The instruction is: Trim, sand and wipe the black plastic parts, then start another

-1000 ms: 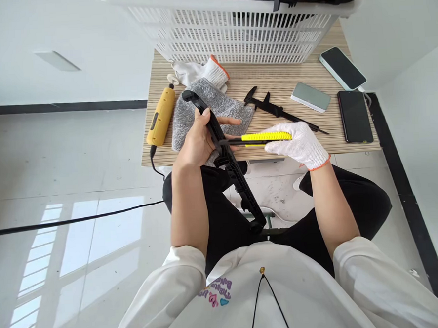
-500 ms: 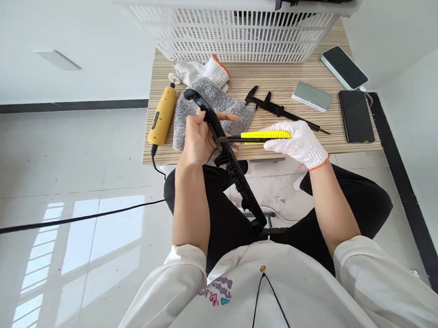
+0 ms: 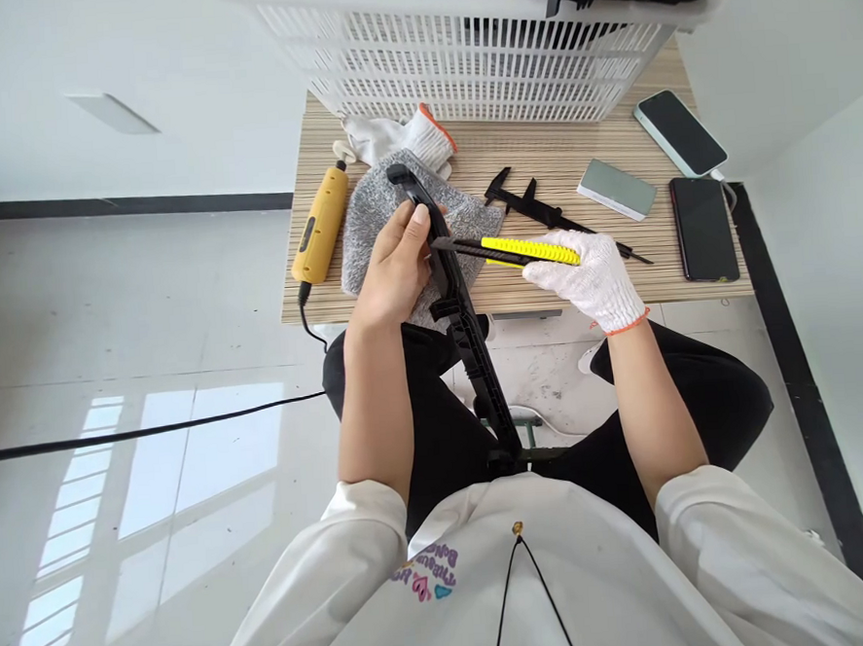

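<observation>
My bare left hand (image 3: 397, 262) is closed around the upper part of a long black plastic part (image 3: 468, 335), thumb on top. The part slants from above the table edge down to my lap. In a white knit glove, my right hand (image 3: 582, 275) grips a yellow and black utility knife (image 3: 529, 251). Its dark blade end points left and lies at the part's edge, just below my left fingertips; whether it touches is too small to tell. A grey cloth (image 3: 373, 214) lies on the table behind my left hand.
On the striped wooden table (image 3: 537, 141) are a yellow rotary tool (image 3: 321, 224), a white glove (image 3: 427, 140), a black caliper (image 3: 542, 211), a grey-green box (image 3: 617, 188) and two phones (image 3: 704, 228) (image 3: 681, 132). A white basket (image 3: 445, 64) of black parts stands behind.
My left hand has turned, its thumb now on top of the black part, and the part has rolled and shifted slightly right. The knife has moved up a little and its tilt has changed.
</observation>
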A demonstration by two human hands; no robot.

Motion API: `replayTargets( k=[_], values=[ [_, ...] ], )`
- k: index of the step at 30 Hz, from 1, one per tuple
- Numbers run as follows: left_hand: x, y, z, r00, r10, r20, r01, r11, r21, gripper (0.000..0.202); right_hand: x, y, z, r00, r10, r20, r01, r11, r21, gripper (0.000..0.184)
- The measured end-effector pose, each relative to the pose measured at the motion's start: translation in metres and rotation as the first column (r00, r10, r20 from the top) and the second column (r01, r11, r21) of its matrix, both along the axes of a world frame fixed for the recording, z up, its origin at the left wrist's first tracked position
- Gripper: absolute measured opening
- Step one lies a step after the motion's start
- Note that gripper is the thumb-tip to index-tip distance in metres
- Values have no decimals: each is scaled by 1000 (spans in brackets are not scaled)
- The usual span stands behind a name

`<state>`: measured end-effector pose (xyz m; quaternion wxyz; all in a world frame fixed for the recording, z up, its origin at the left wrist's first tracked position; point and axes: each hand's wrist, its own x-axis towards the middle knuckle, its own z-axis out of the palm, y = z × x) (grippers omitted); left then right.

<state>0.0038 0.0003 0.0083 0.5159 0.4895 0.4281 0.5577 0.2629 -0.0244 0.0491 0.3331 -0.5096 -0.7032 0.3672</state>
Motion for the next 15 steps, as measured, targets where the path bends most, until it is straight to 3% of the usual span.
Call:
replayTargets(
  k=[8,15],
  values=[
    [1,6,4,991,135,3,-135,987,83,54,0,0,2,999,36,-19,-37,998,-53,34],
    [6,1,7,994,110,-21,-107,989,105,50,-2,0,4,999,39,15,-38,998,-54,33]
  ],
)
